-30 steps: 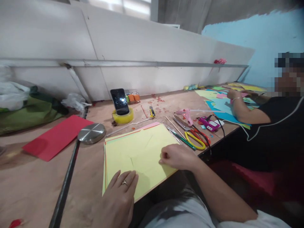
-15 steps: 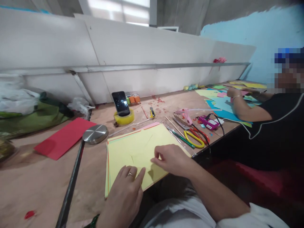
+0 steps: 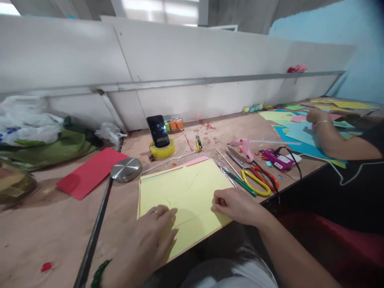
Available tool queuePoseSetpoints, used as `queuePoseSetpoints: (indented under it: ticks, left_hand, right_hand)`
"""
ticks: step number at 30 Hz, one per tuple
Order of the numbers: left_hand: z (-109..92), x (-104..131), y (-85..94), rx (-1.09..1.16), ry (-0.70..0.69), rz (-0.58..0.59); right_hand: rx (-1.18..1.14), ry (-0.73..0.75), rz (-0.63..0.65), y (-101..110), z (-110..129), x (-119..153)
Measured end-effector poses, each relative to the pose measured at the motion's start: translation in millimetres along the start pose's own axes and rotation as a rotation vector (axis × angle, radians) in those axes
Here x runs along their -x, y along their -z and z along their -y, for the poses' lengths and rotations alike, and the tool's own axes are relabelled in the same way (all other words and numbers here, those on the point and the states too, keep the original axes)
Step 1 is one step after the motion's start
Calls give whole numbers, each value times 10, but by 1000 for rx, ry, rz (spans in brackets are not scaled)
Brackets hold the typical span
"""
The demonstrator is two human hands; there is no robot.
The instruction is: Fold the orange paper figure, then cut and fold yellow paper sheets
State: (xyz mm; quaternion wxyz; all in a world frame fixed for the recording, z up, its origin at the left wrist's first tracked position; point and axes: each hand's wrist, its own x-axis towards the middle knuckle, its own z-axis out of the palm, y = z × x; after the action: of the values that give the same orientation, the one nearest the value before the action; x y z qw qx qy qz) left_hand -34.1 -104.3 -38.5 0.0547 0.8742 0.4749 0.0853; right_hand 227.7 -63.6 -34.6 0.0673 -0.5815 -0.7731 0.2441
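Note:
A stack of coloured paper sheets (image 3: 192, 188), pale yellow on top, lies at the table's front edge. Thin dark lines show on the top sheet; whether they are marks or fine strands I cannot tell. My left hand (image 3: 147, 236) rests on the stack's left front part, fingers stretched and spread. At the right side of the sheet, my right hand (image 3: 235, 205) is closed with its fingers curled in, and what they hold, if anything, is hidden. Just beyond it lie yellow-and-red-handled scissors (image 3: 256, 182) and a green pen-like tool (image 3: 240, 181).
A phone (image 3: 158, 131) leans in a yellow tape roll (image 3: 163, 150). A metal disc (image 3: 126, 169) overlaps red paper (image 3: 90, 176) on the left. Rightward are a pink glue gun (image 3: 244, 148), a purple power strip (image 3: 277, 159) and a co-worker's arm (image 3: 333, 138); a box cutter (image 3: 199, 143) lies behind.
The view has shifted, so the table's things appear farther right. My right hand has moved toward the sheet's right edge; another thin line now shows near my left fingers.

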Motion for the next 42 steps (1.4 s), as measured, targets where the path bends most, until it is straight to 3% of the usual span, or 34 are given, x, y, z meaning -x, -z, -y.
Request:
queuePoseSetpoints:
  ticks: [5,9,14,16,20,22,24,27,29,31,34,39,42]
  left_hand:
    - [-61,-312,-71,-60,128,46]
    - [-129,-385,-78,84,242,87]
    - [-121,-382,-83,168,254,19]
    - [-100,-392,-107,181,234,13]
    - [-119,-408,-109,227,273,71]
    - [-169,-404,-68,220,287,111]
    - [-227,-385,-11,184,275,117]
    - [-275,-320,83,172,242,47]
    - [-261,-256,146,247,202,-26]
    - [-214,-193,203,374,129,-99]
    - [-138,-142,232,538,76,-110]
    - [-100,-167,102,587,161,-113]
    - [-80,-182,64,702,163,-89]
  right_hand:
    - [-43,24,-19,-57,-27,21]
    - [-28,35,-122,-145,-20,34]
    - [53,349,-328,-255,147,-92]
    - [96,433,-314,-262,218,-163]
    - [123,436,-207,-257,260,-262]
    - [127,460,-222,-272,237,-294]
    - [121,531,-306,-295,206,-319]
    - [119,705,-551,-296,177,-318]
    - [163,791,-718,-251,189,-269]
    - [233,826,-789,-181,226,-181]
    - [297,839,-740,-95,304,-32]
    - [281,922,-755,-101,329,72]
    - [233,900,-770,-143,257,50]
